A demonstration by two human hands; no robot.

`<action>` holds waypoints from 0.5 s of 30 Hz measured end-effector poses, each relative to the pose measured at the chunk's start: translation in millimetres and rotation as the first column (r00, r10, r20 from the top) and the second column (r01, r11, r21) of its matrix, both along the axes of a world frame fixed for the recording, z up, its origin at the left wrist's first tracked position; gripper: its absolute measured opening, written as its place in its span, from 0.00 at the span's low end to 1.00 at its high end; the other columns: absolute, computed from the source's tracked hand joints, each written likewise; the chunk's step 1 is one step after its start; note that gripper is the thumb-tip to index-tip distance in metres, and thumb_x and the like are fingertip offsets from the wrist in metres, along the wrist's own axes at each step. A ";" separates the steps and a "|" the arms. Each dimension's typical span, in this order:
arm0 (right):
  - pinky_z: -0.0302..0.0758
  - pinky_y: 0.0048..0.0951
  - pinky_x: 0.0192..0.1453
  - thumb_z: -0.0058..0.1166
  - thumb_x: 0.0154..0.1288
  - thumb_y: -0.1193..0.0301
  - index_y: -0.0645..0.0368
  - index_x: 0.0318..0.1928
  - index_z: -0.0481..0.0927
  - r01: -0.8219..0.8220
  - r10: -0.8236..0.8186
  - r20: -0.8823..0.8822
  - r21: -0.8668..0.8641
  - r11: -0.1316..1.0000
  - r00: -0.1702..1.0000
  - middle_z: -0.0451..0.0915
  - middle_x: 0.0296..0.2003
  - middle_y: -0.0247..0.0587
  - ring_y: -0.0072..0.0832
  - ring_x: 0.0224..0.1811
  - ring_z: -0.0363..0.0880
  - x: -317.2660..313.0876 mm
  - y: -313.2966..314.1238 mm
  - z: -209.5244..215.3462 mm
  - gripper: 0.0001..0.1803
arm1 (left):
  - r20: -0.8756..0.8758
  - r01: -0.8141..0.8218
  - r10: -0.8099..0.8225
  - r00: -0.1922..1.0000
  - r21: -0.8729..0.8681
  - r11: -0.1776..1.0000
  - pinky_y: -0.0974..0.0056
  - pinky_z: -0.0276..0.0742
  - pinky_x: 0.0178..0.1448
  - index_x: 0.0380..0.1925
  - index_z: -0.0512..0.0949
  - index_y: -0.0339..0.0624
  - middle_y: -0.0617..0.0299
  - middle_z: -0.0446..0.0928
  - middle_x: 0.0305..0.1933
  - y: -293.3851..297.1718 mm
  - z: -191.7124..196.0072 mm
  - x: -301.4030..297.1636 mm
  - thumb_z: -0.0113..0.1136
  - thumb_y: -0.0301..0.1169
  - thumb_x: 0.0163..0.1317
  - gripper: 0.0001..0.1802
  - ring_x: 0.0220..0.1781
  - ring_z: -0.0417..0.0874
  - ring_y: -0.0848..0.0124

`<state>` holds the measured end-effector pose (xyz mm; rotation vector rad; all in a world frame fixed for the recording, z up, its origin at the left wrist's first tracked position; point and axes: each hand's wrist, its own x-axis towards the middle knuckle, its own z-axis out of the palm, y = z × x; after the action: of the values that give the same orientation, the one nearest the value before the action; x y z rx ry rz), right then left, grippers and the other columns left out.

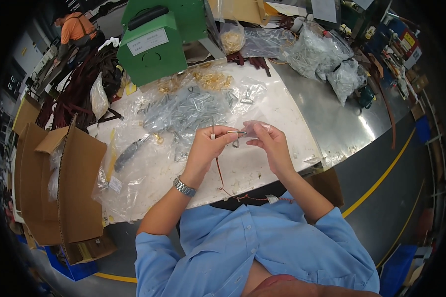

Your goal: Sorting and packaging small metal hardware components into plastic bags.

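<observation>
Head view: left hand (pixel 209 144) pinched closed on a small silver metal clip (pixel 236 134), with a thin needle-like tool (pixel 213 126) standing upright from the same grip. Right hand (pixel 271 142) has fingertips closed on the clip's other end, above the counter (pixel 277 106). A red-black twisted cord (pixel 223 180) hangs from the left hand toward the shirt. Risk, as judged: the clip is small and held only at the fingertips, so a slip could drop it into the loose pile of metal parts (pixel 188 111) on clear plastic. The upright tool point could prick a finger; the hanging cord could snag.
</observation>
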<state>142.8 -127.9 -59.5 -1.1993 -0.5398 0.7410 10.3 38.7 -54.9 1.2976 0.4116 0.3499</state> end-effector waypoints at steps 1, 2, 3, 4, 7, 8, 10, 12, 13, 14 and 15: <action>0.83 0.30 0.55 0.55 0.82 0.63 0.64 0.58 0.86 0.017 -0.016 0.049 -0.014 1.000 0.999 0.89 0.51 0.41 0.25 0.51 0.87 3.9 -2.2 3.1 0.18 | 0.000 -0.006 0.006 1.000 0.020 1.000 0.76 0.51 0.22 0.47 0.89 0.33 0.73 0.82 0.28 0.0 1.8 -0.3 0.70 0.26 0.69 0.10 0.19 0.61 0.89; 0.83 0.30 0.55 0.55 0.82 0.63 0.64 0.58 0.86 0.019 -0.018 0.049 -0.015 1.000 0.999 0.89 0.51 0.41 0.25 0.51 0.87 7.5 -4.9 6.8 0.18 | 0.001 -0.011 0.011 1.000 0.039 0.999 0.75 0.51 0.22 0.46 0.89 0.33 0.73 0.82 0.28 0.0 3.5 -0.4 0.70 0.26 0.69 0.10 0.20 0.61 0.88; 0.82 0.28 0.52 0.58 0.80 0.65 0.64 0.55 0.87 0.019 -0.014 0.109 -0.039 0.999 0.994 0.90 0.46 0.39 0.23 0.48 0.87 11.3 -8.1 10.5 0.15 | 0.000 -0.008 0.008 1.000 0.039 0.999 0.75 0.51 0.22 0.46 0.89 0.33 0.73 0.82 0.28 0.7 5.3 -0.7 0.70 0.26 0.69 0.10 0.20 0.61 0.88; 0.81 0.25 0.50 0.61 0.78 0.67 0.64 0.51 0.88 0.020 -0.009 0.170 -0.063 0.998 0.985 0.90 0.40 0.38 0.21 0.44 0.87 14.3 -11.3 12.3 0.13 | -0.011 -0.020 0.021 1.000 0.060 0.998 0.75 0.51 0.22 0.46 0.89 0.33 0.73 0.82 0.28 2.0 7.6 -0.9 0.70 0.26 0.69 0.09 0.20 0.61 0.88; 0.79 0.23 0.48 0.68 0.72 0.71 0.63 0.46 0.87 -0.043 0.070 0.200 -0.137 0.990 0.977 0.89 0.37 0.36 0.19 0.42 0.85 20.3 -20.2 6.9 0.09 | -0.022 -0.017 0.019 1.000 0.086 0.996 0.75 0.51 0.23 0.45 0.90 0.34 0.73 0.82 0.27 3.6 6.8 0.2 0.71 0.26 0.69 0.08 0.20 0.61 0.89; 0.79 0.23 0.48 0.68 0.72 0.71 0.63 0.46 0.87 -0.041 0.068 0.199 -0.137 0.990 0.978 0.89 0.37 0.36 0.19 0.42 0.85 22.3 -22.5 7.1 0.09 | -0.021 -0.006 0.008 1.000 0.091 0.996 0.75 0.51 0.23 0.44 0.90 0.34 0.74 0.81 0.27 3.5 6.4 0.7 0.71 0.26 0.69 0.08 0.21 0.61 0.89; 0.78 0.22 0.48 0.71 0.69 0.74 0.63 0.44 0.86 -0.175 0.246 0.197 -0.319 0.932 0.949 0.88 0.35 0.33 0.16 0.42 0.83 26.9 -24.6 10.8 0.08 | -0.032 0.015 -0.011 0.999 0.125 0.992 0.75 0.58 0.28 0.43 0.91 0.35 0.73 0.83 0.28 3.7 9.3 -1.3 0.72 0.28 0.68 0.08 0.25 0.67 0.87; 0.78 0.21 0.48 0.71 0.68 0.74 0.63 0.44 0.86 -0.270 0.351 0.204 -0.339 0.901 0.914 0.87 0.35 0.32 0.15 0.42 0.83 34.0 -24.6 21.0 0.08 | -0.045 0.031 -0.024 0.999 0.160 0.987 0.75 0.65 0.33 0.42 0.91 0.35 0.72 0.84 0.29 3.5 8.4 -2.3 0.74 0.29 0.66 0.09 0.29 0.73 0.86; 0.78 0.21 0.48 0.71 0.68 0.74 0.64 0.44 0.86 -0.361 0.452 0.212 -0.359 0.861 0.867 0.87 0.35 0.32 0.14 0.42 0.83 36.8 -22.7 27.7 0.09 | -0.015 0.053 -0.051 0.999 0.210 0.976 0.74 0.68 0.36 0.41 0.91 0.35 0.71 0.85 0.30 4.9 5.2 -2.6 0.74 0.29 0.66 0.09 0.31 0.75 0.85; 0.78 0.21 0.48 0.71 0.68 0.74 0.64 0.44 0.86 -0.363 0.453 0.209 -0.358 0.860 0.867 0.87 0.35 0.32 0.14 0.42 0.83 39.2 -22.3 36.9 0.09 | 0.013 0.076 -0.082 0.997 0.258 0.963 0.73 0.71 0.38 0.41 0.91 0.35 0.70 0.86 0.30 5.8 4.0 -2.0 0.74 0.29 0.65 0.09 0.32 0.77 0.84; 0.79 0.21 0.49 0.70 0.69 0.74 0.64 0.45 0.87 -0.395 0.518 0.229 -0.423 0.815 0.824 0.88 0.36 0.33 0.15 0.42 0.83 41.3 -21.1 46.7 0.09 | 0.009 0.073 -0.079 0.997 0.258 0.963 0.73 0.71 0.38 0.41 0.91 0.35 0.70 0.86 0.30 7.0 4.4 -2.9 0.74 0.29 0.65 0.09 0.32 0.77 0.84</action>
<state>184.0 -149.0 -12.8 -1.5750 -1.0448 1.0948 7.4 45.7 -50.5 1.5580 0.3051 0.3595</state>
